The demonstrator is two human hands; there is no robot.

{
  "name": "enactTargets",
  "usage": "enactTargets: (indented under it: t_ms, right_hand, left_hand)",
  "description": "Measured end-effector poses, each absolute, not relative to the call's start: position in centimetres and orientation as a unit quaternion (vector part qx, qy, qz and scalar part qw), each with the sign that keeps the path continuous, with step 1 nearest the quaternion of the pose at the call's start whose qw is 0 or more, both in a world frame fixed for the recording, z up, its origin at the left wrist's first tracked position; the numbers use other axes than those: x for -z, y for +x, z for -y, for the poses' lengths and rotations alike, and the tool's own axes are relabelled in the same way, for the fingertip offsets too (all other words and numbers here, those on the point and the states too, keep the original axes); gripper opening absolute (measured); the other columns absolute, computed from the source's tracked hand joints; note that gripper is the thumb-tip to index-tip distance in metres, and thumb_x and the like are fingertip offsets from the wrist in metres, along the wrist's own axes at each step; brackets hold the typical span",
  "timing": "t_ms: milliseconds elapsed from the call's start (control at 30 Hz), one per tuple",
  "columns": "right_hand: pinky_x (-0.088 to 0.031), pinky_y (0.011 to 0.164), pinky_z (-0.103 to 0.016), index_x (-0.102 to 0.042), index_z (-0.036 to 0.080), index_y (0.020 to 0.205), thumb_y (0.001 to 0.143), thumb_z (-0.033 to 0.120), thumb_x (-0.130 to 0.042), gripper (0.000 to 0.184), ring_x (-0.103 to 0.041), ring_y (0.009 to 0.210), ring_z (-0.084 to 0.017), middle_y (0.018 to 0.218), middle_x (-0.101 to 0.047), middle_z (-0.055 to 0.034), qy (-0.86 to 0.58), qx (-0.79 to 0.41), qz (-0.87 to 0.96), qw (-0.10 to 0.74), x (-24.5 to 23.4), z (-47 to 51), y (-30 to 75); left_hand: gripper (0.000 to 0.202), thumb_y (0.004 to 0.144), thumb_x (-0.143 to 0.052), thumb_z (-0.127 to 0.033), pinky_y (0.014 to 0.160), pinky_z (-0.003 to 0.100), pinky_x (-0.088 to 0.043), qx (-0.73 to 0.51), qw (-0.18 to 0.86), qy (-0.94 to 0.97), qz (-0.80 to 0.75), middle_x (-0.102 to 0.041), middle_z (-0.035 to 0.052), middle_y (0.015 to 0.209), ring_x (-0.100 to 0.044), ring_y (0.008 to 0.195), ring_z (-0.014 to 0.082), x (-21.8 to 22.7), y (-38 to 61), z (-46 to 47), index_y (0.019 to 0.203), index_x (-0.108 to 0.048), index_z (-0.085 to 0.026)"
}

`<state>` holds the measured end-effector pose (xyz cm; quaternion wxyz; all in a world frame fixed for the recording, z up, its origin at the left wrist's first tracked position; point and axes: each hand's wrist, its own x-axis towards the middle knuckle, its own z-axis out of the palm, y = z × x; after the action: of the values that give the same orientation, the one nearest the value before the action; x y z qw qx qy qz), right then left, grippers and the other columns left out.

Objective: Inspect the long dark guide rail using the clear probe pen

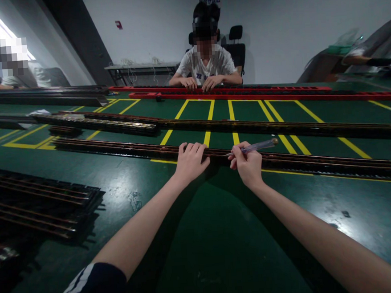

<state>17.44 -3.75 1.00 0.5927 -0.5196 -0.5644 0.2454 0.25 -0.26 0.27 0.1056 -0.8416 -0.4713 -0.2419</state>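
Note:
A long dark strip with copper-coloured rails (317, 162) lies across the table in front of me. My left hand (191, 162) rests on it, fingers spread over its top and far edge, thumb apart. Just to the right, my right hand (248, 165) is closed around a small screwdriver (257, 146) with a clear handle. Its thin tip points left, down at the strip between my hands; whether it touches cannot be made out. Behind this strip lies another long dark strip (281, 129), with a shorter railed piece (113, 123) at its left.
More railed strips (35, 198) are stacked at the near left. Yellow tape lines (210, 123) mark the green table (203, 253). Opposite, a person (206, 67) handles long red strips (279, 94). Grey metal channels (45, 99) lie at the far left. Other people are partly visible at both sides.

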Motion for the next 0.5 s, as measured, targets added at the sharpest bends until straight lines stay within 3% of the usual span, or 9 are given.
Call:
enactTargets:
  t_ms: [500]
  right_hand:
    - [-0.043, 0.038, -0.020, -0.051, 0.019, 0.070, 0.084, 0.042, -0.052, 0.027, -0.053, 0.038, -0.008, 0.058, -0.061, 0.0011, -0.526, -0.241, 0.569, 0.584, -0.71, 3.55, 17.50]
  left_hand:
    - [0.032, 0.088, -0.041, -0.028, 0.102, 0.046, -0.029, 0.238, 0.117, -0.839, 0.474, -0.066, 0.0092, 0.110, -0.056, 0.105, 0.0246, -0.16, 0.49, 0.29, 0.111, -0.060, -0.016]
